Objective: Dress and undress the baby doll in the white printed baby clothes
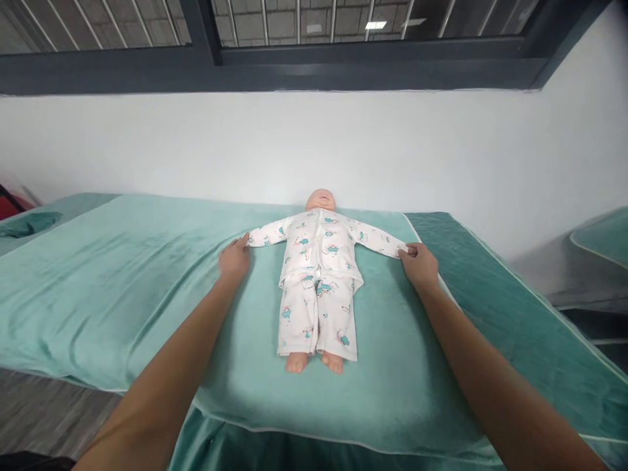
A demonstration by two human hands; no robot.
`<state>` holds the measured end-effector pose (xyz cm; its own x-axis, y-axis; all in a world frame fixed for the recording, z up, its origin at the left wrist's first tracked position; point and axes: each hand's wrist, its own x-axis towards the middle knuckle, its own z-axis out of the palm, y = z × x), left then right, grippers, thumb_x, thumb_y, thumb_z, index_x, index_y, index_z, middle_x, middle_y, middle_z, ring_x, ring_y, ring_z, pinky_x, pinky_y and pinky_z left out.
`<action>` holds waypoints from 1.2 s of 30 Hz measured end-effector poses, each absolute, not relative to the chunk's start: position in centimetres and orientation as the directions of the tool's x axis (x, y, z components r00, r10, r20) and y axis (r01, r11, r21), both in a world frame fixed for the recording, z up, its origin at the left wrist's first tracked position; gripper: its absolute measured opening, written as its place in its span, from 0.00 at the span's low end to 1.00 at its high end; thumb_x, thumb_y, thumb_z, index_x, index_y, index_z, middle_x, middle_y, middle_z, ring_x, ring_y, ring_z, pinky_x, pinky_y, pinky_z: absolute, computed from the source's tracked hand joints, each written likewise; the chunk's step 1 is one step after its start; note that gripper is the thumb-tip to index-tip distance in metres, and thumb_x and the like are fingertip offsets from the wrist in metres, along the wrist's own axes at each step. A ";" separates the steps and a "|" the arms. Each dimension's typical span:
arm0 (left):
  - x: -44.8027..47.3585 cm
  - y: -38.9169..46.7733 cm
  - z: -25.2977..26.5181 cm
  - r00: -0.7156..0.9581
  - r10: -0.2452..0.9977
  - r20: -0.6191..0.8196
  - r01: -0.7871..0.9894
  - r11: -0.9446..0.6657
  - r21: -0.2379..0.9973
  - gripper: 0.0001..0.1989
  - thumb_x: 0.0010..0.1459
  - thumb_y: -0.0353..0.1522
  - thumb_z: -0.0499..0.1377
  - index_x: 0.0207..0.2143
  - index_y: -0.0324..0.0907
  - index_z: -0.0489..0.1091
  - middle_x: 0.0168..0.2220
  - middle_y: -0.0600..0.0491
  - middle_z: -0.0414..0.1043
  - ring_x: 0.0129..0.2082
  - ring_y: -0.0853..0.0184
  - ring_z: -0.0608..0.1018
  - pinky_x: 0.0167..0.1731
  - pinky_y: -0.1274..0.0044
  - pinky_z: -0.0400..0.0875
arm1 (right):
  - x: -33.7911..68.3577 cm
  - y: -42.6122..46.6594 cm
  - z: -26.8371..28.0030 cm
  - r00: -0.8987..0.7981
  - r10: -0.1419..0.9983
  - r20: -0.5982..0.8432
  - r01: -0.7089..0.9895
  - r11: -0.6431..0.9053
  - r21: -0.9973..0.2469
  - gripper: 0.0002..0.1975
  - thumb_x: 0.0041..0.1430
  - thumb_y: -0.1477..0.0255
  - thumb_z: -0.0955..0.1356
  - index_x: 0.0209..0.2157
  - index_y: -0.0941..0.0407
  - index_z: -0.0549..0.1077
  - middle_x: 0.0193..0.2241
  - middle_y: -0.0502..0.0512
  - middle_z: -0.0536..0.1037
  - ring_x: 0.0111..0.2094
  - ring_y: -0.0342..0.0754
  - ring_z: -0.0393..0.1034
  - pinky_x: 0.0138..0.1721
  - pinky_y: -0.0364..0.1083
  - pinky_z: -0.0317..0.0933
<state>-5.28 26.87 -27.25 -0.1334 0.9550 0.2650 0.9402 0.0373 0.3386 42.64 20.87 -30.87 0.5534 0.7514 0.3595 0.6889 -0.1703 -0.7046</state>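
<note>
A baby doll lies on its back, head toward the wall and bare feet toward me. It wears a white printed pajama top and matching pajama pants. Both sleeves are stretched out sideways. My left hand pinches the cuff of the sleeve on the left. On the other side, my right hand grips the end of the right-side sleeve between thumb and fingers. The doll's hands do not show.
Under the doll is a light green cover over a bed, with a darker green cover to the right. A white wall and a barred window with a dark frame stand behind. Wooden floor shows at lower left.
</note>
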 end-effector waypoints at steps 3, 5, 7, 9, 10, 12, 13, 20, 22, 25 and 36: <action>-6.1 27.7 -27.5 -0.103 0.956 0.273 0.939 0.003 0.343 0.26 0.65 0.29 0.46 0.65 0.48 0.63 0.62 0.46 0.68 0.57 0.52 0.74 0.55 0.63 0.66 | 43.1 21.3 -31.0 0.564 0.746 0.353 0.682 -0.180 -0.709 0.18 0.50 0.66 0.67 0.42 0.57 0.75 0.33 0.58 0.77 0.36 0.53 0.70 0.43 0.52 0.64; -6.8 28.1 -27.6 -0.105 0.952 0.288 0.934 -0.005 0.357 0.26 0.66 0.28 0.45 0.64 0.48 0.64 0.62 0.48 0.68 0.56 0.51 0.75 0.54 0.62 0.67 | 43.6 21.6 -31.1 0.565 0.743 0.358 0.679 -0.172 -0.714 0.17 0.49 0.67 0.66 0.42 0.57 0.75 0.32 0.56 0.76 0.35 0.52 0.70 0.43 0.51 0.64; -7.3 28.5 -27.5 -0.127 0.945 0.302 0.928 0.006 0.373 0.26 0.66 0.29 0.45 0.64 0.49 0.64 0.63 0.50 0.66 0.56 0.52 0.74 0.54 0.62 0.67 | 44.0 21.8 -31.1 0.577 0.731 0.364 0.669 -0.168 -0.724 0.16 0.49 0.68 0.66 0.41 0.56 0.74 0.32 0.55 0.76 0.34 0.51 0.70 0.43 0.51 0.64; -7.6 28.8 -27.3 -0.140 0.937 0.319 0.921 0.005 0.389 0.25 0.67 0.29 0.45 0.64 0.48 0.64 0.64 0.52 0.64 0.57 0.53 0.73 0.56 0.62 0.66 | 44.2 21.9 -31.2 0.607 0.703 0.371 0.654 -0.177 -0.735 0.16 0.49 0.68 0.66 0.41 0.56 0.74 0.32 0.55 0.76 0.34 0.51 0.70 0.42 0.51 0.64; -7.6 28.9 -27.3 -0.142 0.935 0.326 0.919 0.003 0.394 0.25 0.67 0.30 0.44 0.64 0.48 0.63 0.65 0.53 0.63 0.58 0.54 0.73 0.57 0.63 0.66 | 44.3 21.9 -31.2 0.621 0.687 0.378 0.650 -0.181 -0.738 0.16 0.49 0.68 0.66 0.40 0.56 0.74 0.32 0.55 0.76 0.34 0.52 0.70 0.42 0.51 0.65; -7.6 29.1 -27.2 -0.142 0.936 0.323 0.924 0.009 0.382 0.26 0.67 0.29 0.43 0.65 0.48 0.62 0.66 0.54 0.61 0.59 0.54 0.71 0.58 0.62 0.65 | 44.2 22.0 -31.2 0.630 0.667 0.397 0.655 -0.182 -0.733 0.15 0.49 0.67 0.66 0.40 0.56 0.73 0.32 0.56 0.76 0.34 0.52 0.70 0.43 0.52 0.65; -7.5 29.2 -27.2 -0.139 0.940 0.313 0.930 0.016 0.367 0.26 0.67 0.28 0.43 0.65 0.47 0.62 0.67 0.53 0.60 0.60 0.54 0.71 0.58 0.62 0.64 | 44.1 21.9 -31.2 0.628 0.663 0.408 0.663 -0.181 -0.726 0.15 0.50 0.67 0.65 0.40 0.57 0.73 0.32 0.56 0.75 0.34 0.52 0.70 0.43 0.53 0.65; -6.5 28.0 -27.3 -0.102 0.954 0.283 0.956 0.015 0.293 0.29 0.60 0.23 0.46 0.64 0.40 0.63 0.67 0.43 0.58 0.65 0.52 0.63 0.62 0.59 0.57 | 41.8 20.3 -30.2 0.559 0.636 0.533 0.750 -0.113 -0.651 0.16 0.54 0.66 0.64 0.43 0.59 0.71 0.47 0.66 0.70 0.46 0.57 0.66 0.54 0.58 0.59; -6.0 26.9 -27.2 -0.139 0.944 0.298 0.938 0.029 0.347 0.30 0.59 0.23 0.47 0.64 0.39 0.62 0.68 0.40 0.55 0.66 0.49 0.61 0.62 0.56 0.56 | 40.1 18.9 -29.6 0.499 0.642 0.582 0.786 -0.054 -0.615 0.16 0.55 0.66 0.64 0.44 0.58 0.70 0.47 0.66 0.70 0.49 0.58 0.65 0.54 0.59 0.59; -4.7 24.5 -27.3 -0.198 0.920 0.339 0.892 0.026 0.451 0.29 0.58 0.23 0.48 0.63 0.36 0.62 0.68 0.38 0.55 0.67 0.50 0.59 0.63 0.57 0.56 | 36.3 15.9 -28.9 0.337 0.687 0.644 0.810 0.137 -0.570 0.16 0.59 0.65 0.63 0.46 0.56 0.69 0.46 0.64 0.70 0.49 0.57 0.65 0.48 0.56 0.65; 2.5 13.8 -28.0 0.042 0.893 0.448 0.493 -0.409 0.768 0.20 0.56 0.27 0.55 0.51 0.44 0.69 0.51 0.49 0.69 0.50 0.64 0.74 0.52 0.70 0.69 | 28.2 10.3 -28.4 0.040 0.797 0.603 0.702 0.407 -0.584 0.18 0.62 0.69 0.63 0.54 0.52 0.68 0.46 0.60 0.71 0.45 0.53 0.69 0.45 0.53 0.68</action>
<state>2.47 13.85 -27.98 0.0423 0.8930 0.4480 0.4929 -0.4087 0.7682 28.23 10.28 -28.39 0.0401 0.7965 0.6033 0.7020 0.4072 -0.5843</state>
